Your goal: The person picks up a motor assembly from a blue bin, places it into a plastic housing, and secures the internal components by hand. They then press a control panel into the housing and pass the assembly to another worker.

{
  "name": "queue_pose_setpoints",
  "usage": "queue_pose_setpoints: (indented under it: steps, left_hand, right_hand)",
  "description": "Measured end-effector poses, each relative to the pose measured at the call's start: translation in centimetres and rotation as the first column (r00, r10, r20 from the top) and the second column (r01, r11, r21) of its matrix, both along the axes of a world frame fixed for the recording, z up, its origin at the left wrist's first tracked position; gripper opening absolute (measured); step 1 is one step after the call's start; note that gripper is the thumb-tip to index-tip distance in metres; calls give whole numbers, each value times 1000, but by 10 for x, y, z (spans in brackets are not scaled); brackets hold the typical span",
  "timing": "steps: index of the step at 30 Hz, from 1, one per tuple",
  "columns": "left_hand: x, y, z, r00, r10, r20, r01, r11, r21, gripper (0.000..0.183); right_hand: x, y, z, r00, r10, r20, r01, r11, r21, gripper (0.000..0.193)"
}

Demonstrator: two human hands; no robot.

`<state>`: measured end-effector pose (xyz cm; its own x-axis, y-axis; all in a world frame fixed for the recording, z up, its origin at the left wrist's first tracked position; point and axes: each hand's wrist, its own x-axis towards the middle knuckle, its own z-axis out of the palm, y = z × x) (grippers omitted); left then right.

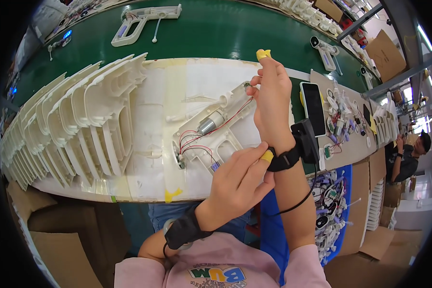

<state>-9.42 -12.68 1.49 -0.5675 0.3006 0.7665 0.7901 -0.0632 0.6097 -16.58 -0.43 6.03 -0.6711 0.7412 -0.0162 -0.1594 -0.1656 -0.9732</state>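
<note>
My left hand [237, 180] reaches across to my right wrist. Its closed fingers, one wearing a yellow finger cover, pinch the edge of the black wrist strap [284, 160]. My right hand [273, 93] is raised over the far end of a white plastic housing half [189, 127]. Its fingers are loosely bent and apart, and a yellow-tipped one points away from me; nothing shows in them. Fingertips overlap the housing's end in view, but I cannot tell whether they touch. Inside the housing lie a silver motor [210, 124], red wires [230, 116] and a small circuit board [179, 161].
Stacked white housing shells [81, 115] fill the left of the table. A phone-like device [313, 108] and wired parts [341, 117] lie right. A blue bin [338, 211] of parts stands below. An assembled device [144, 21] rests on the green surface. Another person [408, 153] works far right.
</note>
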Motion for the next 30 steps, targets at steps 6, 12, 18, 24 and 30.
queue_pose_setpoints:
  steps: [6, 12, 18, 24, 30]
  left_hand:
    - [-19, -9, 8, 991, -102, 82, 105, 994, -25, 29]
    - [-27, -18, 17, 924, -264, 278, 304, 946, -111, 31]
    - [-19, -15, 26, 894, -322, 311, 369, 924, -104, 32]
    - [-1, -56, 80, 847, -451, 281, 531, 711, -461, 27]
    - [18, -80, 103, 769, -628, -120, 631, 775, -15, 9]
  right_hand:
    - [-4, 7, -9, 997, 23, 69, -27, 998, 52, 27]
    - [0, 1, -7, 986, 97, 136, -101, 995, 25, 29]
    - [2, 2, -10, 974, 147, 173, -168, 979, 114, 28]
    - [15, 32, -21, 984, 168, 57, -170, 795, 582, 15]
    - [48, 95, -29, 868, -215, 447, -495, -312, 811, 22]
